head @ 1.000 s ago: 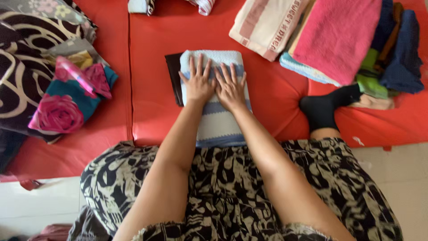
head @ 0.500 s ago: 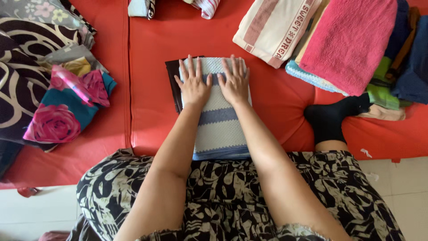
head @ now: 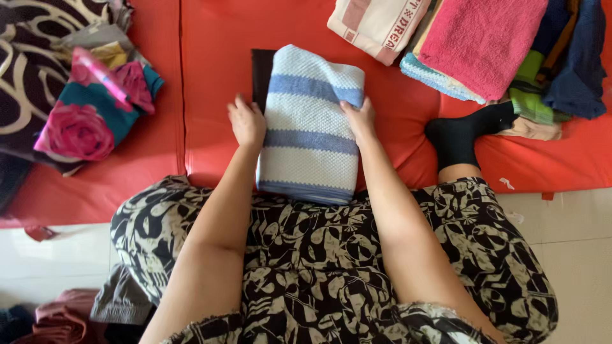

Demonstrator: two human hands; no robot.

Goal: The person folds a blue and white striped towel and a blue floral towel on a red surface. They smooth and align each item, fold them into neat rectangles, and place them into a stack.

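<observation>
At the far left a heap of patterned cloth lies on the red mattress. The left hand has its grip curled around the left edge of a folded blue-and-white striped towel; the fingers are tucked under and hidden. The towel sits mid-mattress, partly over a dark flat thing, its near end touching the lap. The right hand pinches the right edge. With only the edges held, the loose folds may sag and come apart, or the towel may drag the dark thing along. To the right, a pile of folded towels stands near enough that a wide swing could topple it.
</observation>
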